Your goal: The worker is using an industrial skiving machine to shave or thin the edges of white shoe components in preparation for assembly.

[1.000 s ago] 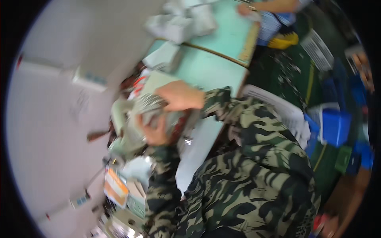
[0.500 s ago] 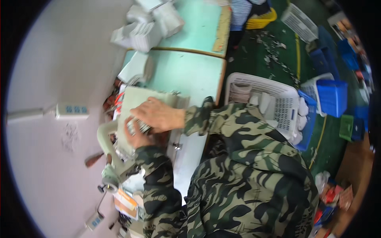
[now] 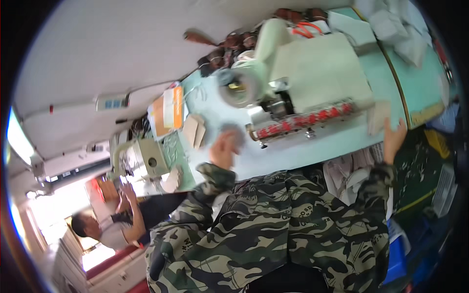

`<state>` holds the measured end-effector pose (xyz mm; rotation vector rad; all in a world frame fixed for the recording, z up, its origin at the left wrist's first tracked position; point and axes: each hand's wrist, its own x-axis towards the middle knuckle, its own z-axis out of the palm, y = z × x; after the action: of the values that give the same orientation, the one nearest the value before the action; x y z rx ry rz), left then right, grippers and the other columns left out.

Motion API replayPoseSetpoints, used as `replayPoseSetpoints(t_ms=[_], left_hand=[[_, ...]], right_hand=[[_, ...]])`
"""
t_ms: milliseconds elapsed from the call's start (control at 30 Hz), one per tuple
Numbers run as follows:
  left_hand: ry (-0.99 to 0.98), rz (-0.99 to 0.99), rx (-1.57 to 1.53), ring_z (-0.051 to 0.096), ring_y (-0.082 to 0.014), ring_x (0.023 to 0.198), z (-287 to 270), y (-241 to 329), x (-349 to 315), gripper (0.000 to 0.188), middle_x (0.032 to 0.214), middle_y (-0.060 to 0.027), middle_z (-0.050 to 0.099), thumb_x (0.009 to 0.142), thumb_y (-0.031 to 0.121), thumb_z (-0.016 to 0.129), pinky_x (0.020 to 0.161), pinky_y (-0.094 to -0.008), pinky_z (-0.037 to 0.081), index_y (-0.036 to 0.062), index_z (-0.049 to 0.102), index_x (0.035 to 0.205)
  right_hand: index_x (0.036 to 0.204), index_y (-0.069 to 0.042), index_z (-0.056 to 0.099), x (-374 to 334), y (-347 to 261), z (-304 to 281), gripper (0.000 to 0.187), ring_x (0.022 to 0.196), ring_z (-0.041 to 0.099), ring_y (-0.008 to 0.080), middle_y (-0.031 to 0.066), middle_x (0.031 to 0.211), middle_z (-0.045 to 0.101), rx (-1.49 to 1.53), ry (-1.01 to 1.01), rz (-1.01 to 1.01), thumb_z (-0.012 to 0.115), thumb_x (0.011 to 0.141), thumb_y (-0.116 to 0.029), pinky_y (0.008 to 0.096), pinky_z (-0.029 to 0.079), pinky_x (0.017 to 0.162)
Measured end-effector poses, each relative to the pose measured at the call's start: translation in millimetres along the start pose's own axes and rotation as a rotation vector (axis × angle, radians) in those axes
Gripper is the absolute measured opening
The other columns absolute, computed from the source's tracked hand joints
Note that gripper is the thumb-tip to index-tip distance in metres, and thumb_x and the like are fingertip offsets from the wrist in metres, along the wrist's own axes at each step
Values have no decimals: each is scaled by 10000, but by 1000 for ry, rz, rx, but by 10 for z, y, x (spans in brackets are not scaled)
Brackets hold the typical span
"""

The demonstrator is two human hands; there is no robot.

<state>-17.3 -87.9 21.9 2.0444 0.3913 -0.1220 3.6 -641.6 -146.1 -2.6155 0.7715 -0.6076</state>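
My left hand is smeared by motion over the pale blue-green table, left of the sewing machine. A blurred dark grey thing shows at its fingers; whether the hand grips it cannot be told. Out to the right, my right hand is at the table's front edge, thumb and fingers apart. Beside that hand is a flat beige piece, close to the thumb. The machine is pale green, with a red-and-white patterned bar along its front.
Folded beige pieces lie left of my left hand, near an orange-and-white box. White stacks stand at the far right. Another sewing machine and a seated person are at the left. A basket with pale pieces is below the table edge.
My view has swung left, bringing another machine and a person into sight. My hands, earlier together around a small striped stack on the machine, are now wide apart on either side of it.
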Motion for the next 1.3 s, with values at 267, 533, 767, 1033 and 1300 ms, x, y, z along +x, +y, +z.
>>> replayPoseSetpoints(t_ms=[267,533,767,1033,1300], left_hand=[[-204,-344,840,674,-294,828,-2442,-2290,1056,606,912,-162,696,721,438,769,704,-370,529,-39,647,1076],[195,-417,315,671,-338,903,-1169,-1630,1084,789,979,-220,679,570,434,855,818,-378,526,-98,601,1094],[130,50,262,611,-374,991,-1173,-1356,430,556,1007,-162,654,631,254,816,838,-431,484,72,529,1071],[22,575,377,508,-415,1170,-1325,-1637,219,942,1269,-213,540,547,165,852,1008,-478,393,-42,411,1354],[107,620,611,442,-414,1262,-1110,-1709,120,845,1357,-216,473,675,270,764,1039,-514,350,-39,395,1370]], right_hand=[[1287,-32,504,-1160,-2755,-947,437,1045,590,162,87,1120,612,1240,-1541,-162,627,874,-104,310,475,922],[1351,78,373,-2608,-4913,1081,732,1116,557,239,198,1289,523,889,-1404,-28,740,801,-235,329,467,913],[1289,8,483,-2533,-4873,773,720,1091,594,326,190,1156,610,954,-1131,-595,791,654,-132,389,466,928],[1187,-67,558,-2854,-4571,313,535,1072,586,346,141,1174,605,701,-1209,-756,746,687,-101,395,469,915],[1364,-41,390,-3000,-4313,213,848,1196,521,326,159,1285,522,866,-1033,-701,801,624,-34,380,429,1004]])
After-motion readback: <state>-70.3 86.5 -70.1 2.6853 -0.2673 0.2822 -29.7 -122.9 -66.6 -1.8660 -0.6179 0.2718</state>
